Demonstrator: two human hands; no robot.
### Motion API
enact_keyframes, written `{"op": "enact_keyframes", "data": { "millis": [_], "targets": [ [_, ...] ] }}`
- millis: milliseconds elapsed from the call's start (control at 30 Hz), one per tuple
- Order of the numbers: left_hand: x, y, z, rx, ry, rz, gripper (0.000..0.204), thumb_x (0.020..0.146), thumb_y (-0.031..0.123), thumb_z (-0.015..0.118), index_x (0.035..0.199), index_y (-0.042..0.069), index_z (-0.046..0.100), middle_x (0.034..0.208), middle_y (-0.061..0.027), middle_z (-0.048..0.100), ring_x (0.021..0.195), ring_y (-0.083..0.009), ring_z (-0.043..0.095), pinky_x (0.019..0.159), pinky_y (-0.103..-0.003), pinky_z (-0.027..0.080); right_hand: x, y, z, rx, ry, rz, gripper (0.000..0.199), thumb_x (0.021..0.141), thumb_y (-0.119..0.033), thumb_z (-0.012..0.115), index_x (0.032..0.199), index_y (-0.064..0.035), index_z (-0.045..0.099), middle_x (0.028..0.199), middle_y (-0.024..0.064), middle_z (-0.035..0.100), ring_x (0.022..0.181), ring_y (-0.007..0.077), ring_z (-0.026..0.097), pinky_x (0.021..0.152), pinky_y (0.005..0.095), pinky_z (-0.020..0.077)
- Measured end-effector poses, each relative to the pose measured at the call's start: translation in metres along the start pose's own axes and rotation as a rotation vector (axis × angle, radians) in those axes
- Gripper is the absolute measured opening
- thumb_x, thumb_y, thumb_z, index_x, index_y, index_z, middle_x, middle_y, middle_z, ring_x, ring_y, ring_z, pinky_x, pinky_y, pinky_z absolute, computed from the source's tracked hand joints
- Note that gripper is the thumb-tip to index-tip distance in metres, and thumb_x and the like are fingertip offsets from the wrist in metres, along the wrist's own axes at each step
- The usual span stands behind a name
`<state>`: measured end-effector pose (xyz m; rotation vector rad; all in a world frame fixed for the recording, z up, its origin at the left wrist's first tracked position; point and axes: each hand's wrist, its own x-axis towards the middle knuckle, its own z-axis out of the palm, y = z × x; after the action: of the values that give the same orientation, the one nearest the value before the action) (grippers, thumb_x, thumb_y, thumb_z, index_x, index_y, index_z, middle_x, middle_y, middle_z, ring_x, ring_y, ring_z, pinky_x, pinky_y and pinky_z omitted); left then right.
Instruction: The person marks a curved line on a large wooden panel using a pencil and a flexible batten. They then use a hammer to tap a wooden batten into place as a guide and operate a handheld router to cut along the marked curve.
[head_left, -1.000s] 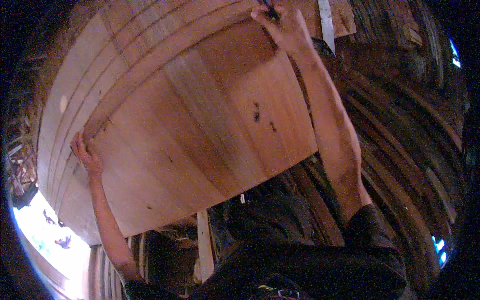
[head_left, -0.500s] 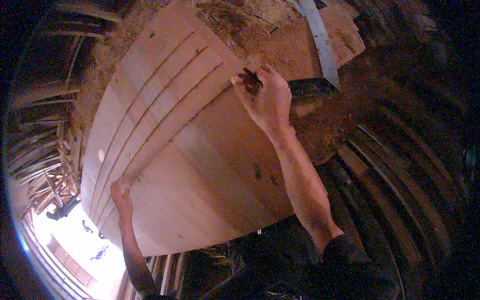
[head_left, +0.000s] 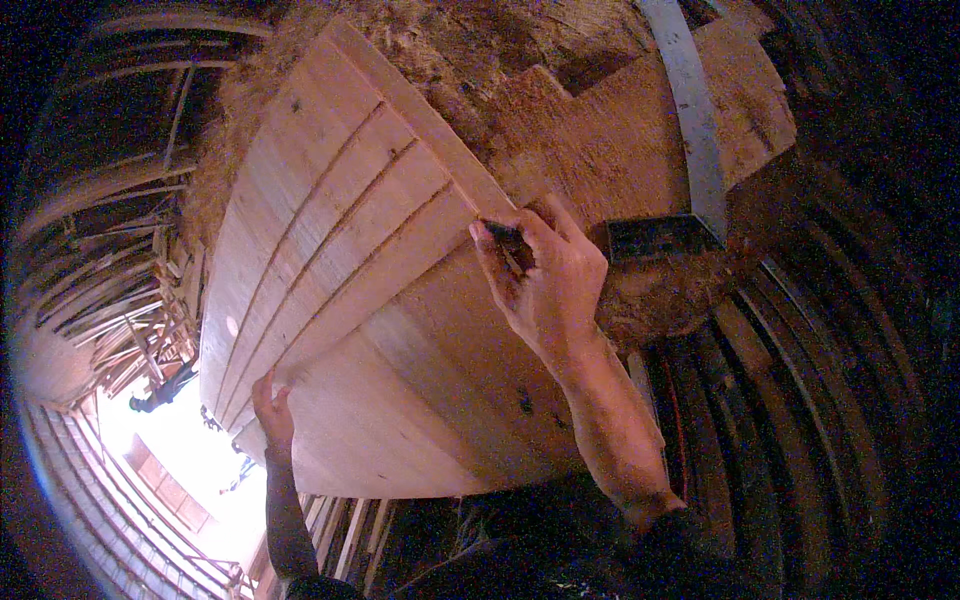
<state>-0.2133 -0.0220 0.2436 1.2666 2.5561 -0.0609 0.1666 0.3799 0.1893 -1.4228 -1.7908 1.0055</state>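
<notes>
A broad pale wooden panel [head_left: 370, 420] lies before me, with several dark lines running lengthwise across its left part. My right hand [head_left: 555, 275] is at the panel's far edge, thumb and fingers closed on a small dark object [head_left: 505, 232] whose kind I cannot make out. A narrow wooden strip [head_left: 420, 120] along that edge reaches my right fingertips. Toward the panel's near left end, my left hand [head_left: 273, 408] touches the surface near the end of a line, thumb and forefinger apart. No held thing shows in it.
Brown sawdust and rough wood [head_left: 560, 110] lie beyond the panel. A metal framing square [head_left: 695, 130] rests on wood at the far right, near a dark flat piece [head_left: 650, 238]. Wood lengths [head_left: 130, 345] are heaped at the left. A bright opening [head_left: 190, 450] is at the lower left.
The whole view has shifted, so panel and hands appear farther right, and the far edge and my right hand lower. Both hands stay at about the same places on the panel.
</notes>
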Motion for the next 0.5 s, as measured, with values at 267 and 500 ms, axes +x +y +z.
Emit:
{"op": "enact_keyframes", "data": {
  "millis": [267,500],
  "targets": [
    [-0.016,0.017,-0.014,0.048,0.019,0.054,0.044,0.091,0.005,0.061,0.134,0.001,0.058,0.125,-0.0210,0.063,0.119,-0.0389,0.056,0.104,-0.046,0.043,-0.002,-0.004,-0.023,0.027,-0.034,-0.022,0.019,0.080,-0.006,0.080,0.098,-0.0107,0.074,0.076,0.0094,0.063,0.063,0.0247,0.066,0.056,0.0329,0.0520],
    [-0.031,-0.001,-0.016,-0.051,0.021,-0.017,0.041,0.094,0.011,0.060,0.134,0.001,0.058,0.128,-0.0207,0.063,0.121,-0.0390,0.057,0.106,-0.048,0.042,0.005,-0.010,-0.048,0.067,-0.097,-0.012,0.028,0.078,-0.002,0.080,0.103,-0.0112,0.075,0.078,0.0094,0.065,0.064,0.0243,0.066,0.056,0.0327,0.0523]
  ]
}}
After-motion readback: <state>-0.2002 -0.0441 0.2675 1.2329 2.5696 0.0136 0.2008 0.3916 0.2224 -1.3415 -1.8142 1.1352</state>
